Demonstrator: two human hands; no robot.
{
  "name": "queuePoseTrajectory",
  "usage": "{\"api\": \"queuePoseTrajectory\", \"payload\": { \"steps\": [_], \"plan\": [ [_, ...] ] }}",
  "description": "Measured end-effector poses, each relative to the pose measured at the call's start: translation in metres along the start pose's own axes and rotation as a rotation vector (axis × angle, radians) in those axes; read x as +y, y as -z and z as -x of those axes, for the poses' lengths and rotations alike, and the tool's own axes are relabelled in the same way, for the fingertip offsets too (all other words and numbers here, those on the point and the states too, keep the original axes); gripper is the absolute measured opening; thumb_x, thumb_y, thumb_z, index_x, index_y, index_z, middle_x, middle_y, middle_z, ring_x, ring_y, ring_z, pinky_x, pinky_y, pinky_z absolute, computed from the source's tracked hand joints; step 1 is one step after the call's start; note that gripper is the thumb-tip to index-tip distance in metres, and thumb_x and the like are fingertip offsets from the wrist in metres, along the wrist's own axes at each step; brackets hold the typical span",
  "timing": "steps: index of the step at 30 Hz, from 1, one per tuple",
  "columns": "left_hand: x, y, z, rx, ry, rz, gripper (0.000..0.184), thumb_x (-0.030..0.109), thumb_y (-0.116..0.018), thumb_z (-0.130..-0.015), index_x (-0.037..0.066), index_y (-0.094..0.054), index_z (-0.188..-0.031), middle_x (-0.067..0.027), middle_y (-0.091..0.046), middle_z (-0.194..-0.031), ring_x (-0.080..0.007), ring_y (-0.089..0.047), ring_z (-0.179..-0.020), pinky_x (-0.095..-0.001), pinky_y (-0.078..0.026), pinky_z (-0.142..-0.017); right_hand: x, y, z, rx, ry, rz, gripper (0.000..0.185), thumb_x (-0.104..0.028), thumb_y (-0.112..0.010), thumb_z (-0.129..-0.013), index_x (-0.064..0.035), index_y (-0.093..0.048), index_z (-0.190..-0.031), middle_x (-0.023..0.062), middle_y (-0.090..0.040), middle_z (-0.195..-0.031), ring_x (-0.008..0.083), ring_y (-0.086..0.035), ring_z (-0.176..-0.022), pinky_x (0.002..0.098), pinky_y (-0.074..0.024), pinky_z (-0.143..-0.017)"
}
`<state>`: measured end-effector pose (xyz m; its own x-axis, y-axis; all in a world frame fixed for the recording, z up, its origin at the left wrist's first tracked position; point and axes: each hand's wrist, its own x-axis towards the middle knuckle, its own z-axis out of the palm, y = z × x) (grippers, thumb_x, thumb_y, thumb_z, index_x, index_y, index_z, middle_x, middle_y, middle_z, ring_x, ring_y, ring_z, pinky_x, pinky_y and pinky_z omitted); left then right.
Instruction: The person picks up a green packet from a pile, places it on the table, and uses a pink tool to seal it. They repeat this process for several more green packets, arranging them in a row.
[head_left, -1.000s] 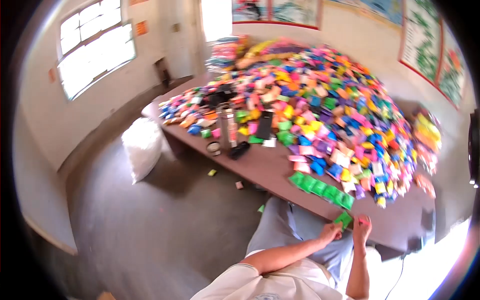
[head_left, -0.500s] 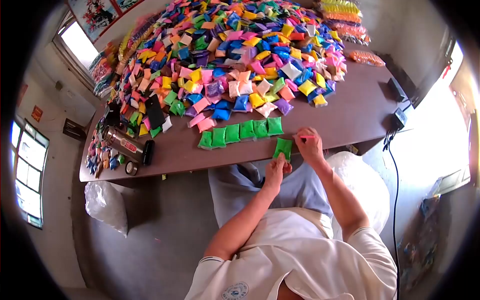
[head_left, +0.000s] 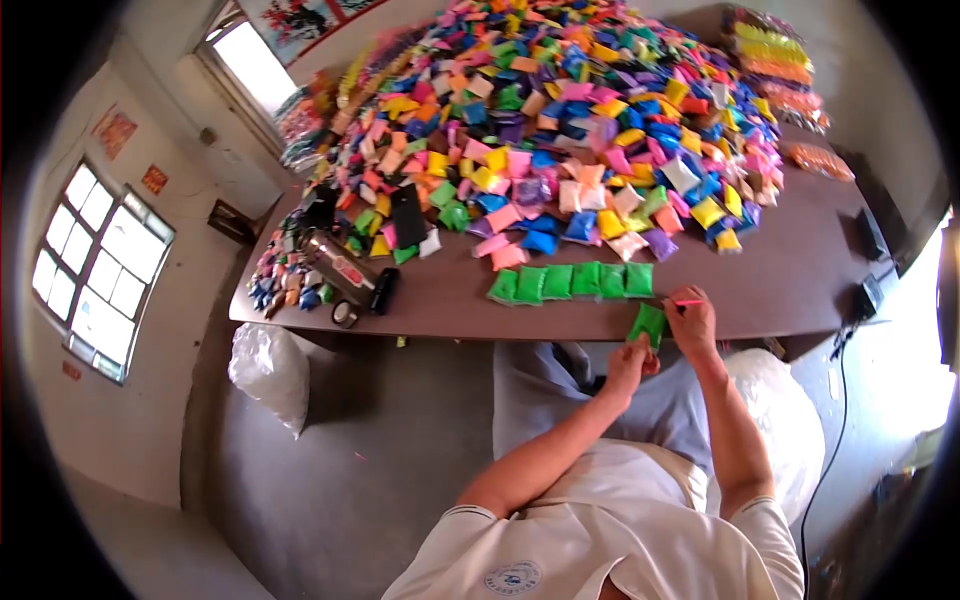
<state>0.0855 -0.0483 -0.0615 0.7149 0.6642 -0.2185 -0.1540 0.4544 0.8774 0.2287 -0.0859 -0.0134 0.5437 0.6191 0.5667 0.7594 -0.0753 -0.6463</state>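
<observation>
My left hand [head_left: 628, 366] pinches the lower end of a small green packet [head_left: 648, 321] at the table's front edge. Just right of it, my right hand [head_left: 694, 325] is closed around a thin pink tool [head_left: 688, 302], too small to identify. The tool's end lies close to the packet's upper right edge; I cannot tell whether they touch. Beyond both hands, several similar green packets [head_left: 557, 281] lie side by side in a row on the table.
A big heap of coloured packets [head_left: 560, 130] covers the back of the brown table [head_left: 770, 260]. A steel flask [head_left: 340, 265] lies at left beside a dark phone-like slab [head_left: 407, 216]. Plastic bags [head_left: 270, 375] stand on the floor. A cable [head_left: 842, 400] hangs at right.
The camera has turned left, so the whole scene sits further right in the picture. The green packet is more tilted, and both hands keep their grips close together.
</observation>
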Motion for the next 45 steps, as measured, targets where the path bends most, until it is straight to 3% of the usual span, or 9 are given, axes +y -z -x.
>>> {"api": "queuePoseTrajectory", "payload": {
  "steps": [2, 6, 12, 19, 23, 28, 34, 38, 45],
  "plan": [
    [-0.006, 0.003, -0.001, 0.009, 0.017, 0.030, 0.040, 0.043, -0.054, -0.087, 0.010, -0.050, -0.064, -0.0039, -0.056, -0.062, -0.0117, -0.053, -0.055, -0.0241, -0.041, -0.052, -0.020, 0.014, -0.005, -0.052, -0.022, -0.124, 0.011, -0.007, -0.065, -0.071, -0.0040, -0.055, -0.074, 0.0099, -0.059, -0.081, 0.0301, -0.056, -0.078, 0.0377, -0.0454, -0.068],
    [-0.014, 0.001, -0.007, -0.003, 0.001, 0.061, 0.041, 0.042, -0.053, -0.088, 0.009, -0.050, -0.064, -0.0037, -0.054, -0.060, -0.0117, -0.052, -0.053, -0.0240, -0.038, -0.050, -0.040, 0.012, 0.005, -0.105, 0.132, -0.165, 0.011, -0.007, -0.066, -0.071, -0.0039, -0.055, -0.073, 0.0096, -0.059, -0.082, 0.0297, -0.056, -0.079, 0.0386, -0.0448, -0.069],
    [0.002, -0.006, 0.000, -0.030, -0.050, 0.077, 0.042, 0.043, -0.052, -0.088, 0.008, -0.050, -0.066, -0.0037, -0.052, -0.058, -0.0117, -0.050, -0.052, -0.0233, -0.037, -0.049, -0.036, 0.004, 0.003, -0.137, 0.213, -0.019, 0.014, -0.008, -0.066, -0.070, -0.0039, -0.053, -0.071, 0.0091, -0.059, -0.083, 0.0289, -0.054, -0.082, 0.0390, -0.0425, -0.073],
    [-0.007, -0.002, -0.006, -0.049, -0.048, 0.123, 0.043, 0.044, -0.052, -0.088, 0.009, -0.047, -0.064, -0.0026, -0.050, -0.057, -0.0112, -0.049, -0.051, -0.0237, -0.036, -0.047, -0.035, 0.008, -0.005, -0.142, 0.095, 0.067, 0.011, -0.010, -0.061, -0.075, -0.0030, -0.053, -0.071, 0.0113, -0.056, -0.077, 0.0298, -0.053, -0.076, 0.0387, -0.0418, -0.068],
    [-0.015, 0.000, -0.013, -0.056, -0.055, 0.177, 0.042, 0.043, -0.053, -0.087, 0.009, -0.047, -0.063, -0.0021, -0.049, -0.058, -0.0110, -0.049, -0.051, -0.0241, -0.038, -0.046, -0.040, 0.011, 0.004, -0.201, 0.123, -0.055, 0.012, -0.009, -0.063, -0.073, -0.0024, -0.053, -0.070, 0.0114, -0.056, -0.074, 0.0294, -0.054, -0.073, 0.0380, -0.0420, -0.067],
    [-0.014, 0.000, -0.014, -0.042, -0.008, 0.145, 0.041, 0.044, -0.053, -0.087, 0.009, -0.048, -0.065, -0.0016, -0.050, -0.059, -0.0104, -0.050, -0.051, -0.0237, -0.040, -0.047, -0.050, 0.007, 0.008, -0.193, 0.186, -0.068, 0.012, -0.005, -0.065, -0.070, -0.0015, -0.053, -0.070, 0.0107, -0.056, -0.077, 0.0288, -0.054, -0.075, 0.0374, -0.0427, -0.068],
    [-0.007, -0.001, -0.008, -0.045, -0.050, 0.111, 0.044, 0.047, -0.052, -0.087, 0.009, -0.048, -0.065, -0.0015, -0.051, -0.058, -0.0097, -0.048, -0.051, -0.0234, -0.038, -0.048, -0.030, 0.007, 0.004, -0.199, 0.082, 0.018, 0.011, -0.005, -0.064, -0.071, -0.0016, -0.054, -0.073, 0.0120, -0.056, -0.081, 0.0302, -0.054, -0.075, 0.0379, -0.0433, -0.067],
    [-0.009, -0.001, -0.010, -0.044, -0.088, 0.090, 0.044, 0.046, -0.052, -0.087, 0.009, -0.048, -0.062, -0.0028, -0.051, -0.056, -0.0100, -0.046, -0.046, -0.0244, -0.034, -0.043, -0.023, 0.007, -0.004, -0.055, 0.093, 0.103, 0.011, -0.004, -0.064, -0.072, -0.0011, -0.053, -0.073, 0.0123, -0.054, -0.076, 0.0292, -0.053, -0.069, 0.0380, -0.0425, -0.062],
    [-0.015, -0.002, -0.012, -0.022, -0.063, 0.142, 0.044, 0.045, -0.051, -0.088, 0.010, -0.047, -0.061, -0.0028, -0.050, -0.056, -0.0102, -0.045, -0.046, -0.0242, -0.034, -0.044, -0.048, 0.019, 0.005, -0.166, 0.103, -0.060, 0.008, -0.004, -0.061, -0.072, -0.0012, -0.054, -0.070, 0.0116, -0.053, -0.069, 0.0287, -0.053, -0.068, 0.0387, -0.0421, -0.060]
  ]
}}
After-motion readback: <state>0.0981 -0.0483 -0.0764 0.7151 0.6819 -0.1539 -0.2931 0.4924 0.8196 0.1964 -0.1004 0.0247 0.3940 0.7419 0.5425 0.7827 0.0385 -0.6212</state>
